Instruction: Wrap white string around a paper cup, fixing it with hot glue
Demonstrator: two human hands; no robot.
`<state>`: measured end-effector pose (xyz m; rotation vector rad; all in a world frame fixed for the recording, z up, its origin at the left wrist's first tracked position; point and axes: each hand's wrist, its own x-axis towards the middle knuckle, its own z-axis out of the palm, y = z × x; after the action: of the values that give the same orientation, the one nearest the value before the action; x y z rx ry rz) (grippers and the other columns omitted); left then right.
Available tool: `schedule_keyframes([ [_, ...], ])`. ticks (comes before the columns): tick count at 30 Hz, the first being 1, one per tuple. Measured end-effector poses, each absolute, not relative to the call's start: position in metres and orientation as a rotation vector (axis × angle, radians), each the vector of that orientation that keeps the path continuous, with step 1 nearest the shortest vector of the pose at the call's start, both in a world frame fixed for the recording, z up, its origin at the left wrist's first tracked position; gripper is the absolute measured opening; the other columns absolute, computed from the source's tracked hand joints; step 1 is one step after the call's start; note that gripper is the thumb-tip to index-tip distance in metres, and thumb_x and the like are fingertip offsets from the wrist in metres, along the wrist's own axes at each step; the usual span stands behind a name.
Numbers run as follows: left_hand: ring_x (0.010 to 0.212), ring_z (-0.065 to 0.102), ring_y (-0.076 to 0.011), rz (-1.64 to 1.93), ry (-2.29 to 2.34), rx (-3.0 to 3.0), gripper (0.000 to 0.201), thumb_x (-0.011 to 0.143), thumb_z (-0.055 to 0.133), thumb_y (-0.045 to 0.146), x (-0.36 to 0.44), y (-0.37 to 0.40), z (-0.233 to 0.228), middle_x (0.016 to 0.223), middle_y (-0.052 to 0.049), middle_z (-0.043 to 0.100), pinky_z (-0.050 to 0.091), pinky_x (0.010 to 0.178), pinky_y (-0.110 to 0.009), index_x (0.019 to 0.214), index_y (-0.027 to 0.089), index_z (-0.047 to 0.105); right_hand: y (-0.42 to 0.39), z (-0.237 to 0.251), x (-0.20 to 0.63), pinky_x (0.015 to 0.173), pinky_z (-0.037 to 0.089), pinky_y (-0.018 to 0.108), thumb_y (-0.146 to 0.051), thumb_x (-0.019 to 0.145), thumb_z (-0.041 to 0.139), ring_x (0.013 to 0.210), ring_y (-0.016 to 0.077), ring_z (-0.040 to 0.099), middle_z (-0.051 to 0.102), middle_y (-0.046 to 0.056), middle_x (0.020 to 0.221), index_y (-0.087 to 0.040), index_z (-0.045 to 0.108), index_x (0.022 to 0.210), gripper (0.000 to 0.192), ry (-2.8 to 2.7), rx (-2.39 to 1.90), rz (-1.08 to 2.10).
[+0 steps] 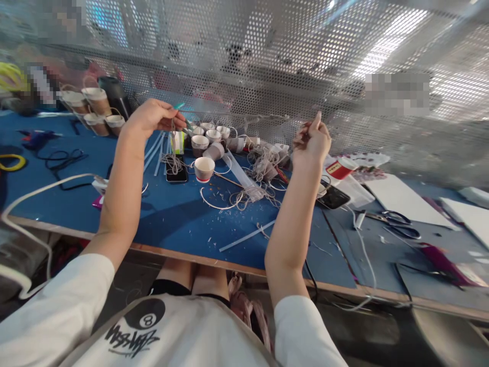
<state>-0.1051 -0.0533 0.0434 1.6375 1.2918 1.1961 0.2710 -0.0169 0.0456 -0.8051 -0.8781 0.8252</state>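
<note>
A thin grey cord (244,116) is stretched level between my two raised hands. My left hand (162,116) is closed on the cord and also holds a small green tool (179,106), whose kind I cannot make out. More cord hangs below that hand onto a loose coil (174,164) lying over a phone (177,176). Opposite it, my right hand (314,138) has its fingers curled in a pinch at the cord's other end, thumb up. Below and between the hands stand several small paper cups (204,167), some with cord loops.
A tangled heap of cord (267,162) and clear plastic strips (244,176) lie mid-table. Cups with handles (97,101) stand at the back left. Scissors (397,219), a second phone (335,196) and white boards (410,200) are at right. A perforated metal screen (244,61) rises behind.
</note>
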Motion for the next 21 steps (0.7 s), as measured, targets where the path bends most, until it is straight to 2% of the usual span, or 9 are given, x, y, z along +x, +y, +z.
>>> schedule_keyframes([
  [2, 0.089, 0.071, -0.0219, 1.257, 1.370, 1.584, 0.019, 0.083, 0.066, 0.036, -0.105, -0.051, 0.042, 0.085, -0.007, 0.081, 0.050, 0.098, -0.052, 0.079, 0.017, 0.066, -0.015, 0.044, 0.273, 0.039, 0.026, 0.025, -0.038, 0.088, 0.065, 0.041, 0.0080, 0.039, 0.044, -0.007, 0.048, -0.024, 0.043, 0.060, 0.038, -0.912, -0.763, 0.805],
  [5, 0.087, 0.069, -0.0198, 1.303, 1.436, 1.540, 0.020, 0.081, 0.066, 0.039, -0.108, -0.045, 0.037, 0.081, -0.003, 0.080, 0.050, 0.094, -0.047, 0.079, 0.018, 0.065, -0.012, 0.040, 0.278, 0.044, 0.023, 0.030, -0.044, 0.071, 0.078, 0.047, 0.0112, 0.040, 0.049, -0.007, 0.050, -0.030, 0.048, 0.060, 0.035, -1.012, -0.653, 0.789],
  [9, 0.077, 0.063, -0.0166, 1.370, 1.434, 1.504, 0.034, 0.070, 0.075, 0.053, -0.117, -0.029, 0.025, 0.061, 0.005, 0.073, 0.048, 0.085, -0.042, 0.072, 0.022, 0.062, -0.013, 0.041, 0.282, 0.048, 0.022, 0.034, -0.046, 0.059, 0.084, 0.051, 0.0128, 0.039, 0.053, -0.007, 0.052, -0.034, 0.051, 0.060, 0.035, -1.022, -0.584, 0.794],
  [13, 0.070, 0.056, -0.0153, 1.418, 1.491, 1.522, 0.049, 0.059, 0.073, 0.071, -0.121, -0.016, 0.014, 0.048, 0.006, 0.062, 0.045, 0.080, -0.043, 0.065, 0.025, 0.057, -0.023, 0.048, 0.277, 0.051, 0.027, 0.036, -0.041, 0.055, 0.088, 0.055, 0.0152, 0.041, 0.056, -0.007, 0.054, -0.036, 0.051, 0.060, 0.037, -0.964, -0.610, 0.796],
  [17, 0.065, 0.050, -0.0124, 1.386, 1.618, 1.525, 0.052, 0.056, 0.068, 0.074, -0.119, -0.008, 0.007, 0.042, 0.006, 0.053, 0.045, 0.075, -0.041, 0.060, 0.024, 0.053, -0.039, 0.058, 0.264, 0.051, 0.032, 0.035, -0.028, 0.064, 0.085, 0.057, 0.0161, 0.045, 0.062, -0.006, 0.062, -0.034, 0.050, 0.060, 0.036, -0.861, -0.611, 0.832],
  [21, 0.059, 0.044, -0.0080, 1.283, 1.656, 1.645, 0.041, 0.069, 0.062, 0.061, -0.124, 0.003, -0.005, 0.039, 0.008, 0.047, 0.043, 0.071, -0.035, 0.060, 0.022, 0.052, -0.055, 0.069, 0.253, 0.048, 0.032, 0.032, -0.016, 0.085, 0.065, 0.055, 0.0146, 0.046, 0.063, -0.004, 0.068, -0.031, 0.051, 0.065, 0.028, -0.794, -0.564, 0.830],
])
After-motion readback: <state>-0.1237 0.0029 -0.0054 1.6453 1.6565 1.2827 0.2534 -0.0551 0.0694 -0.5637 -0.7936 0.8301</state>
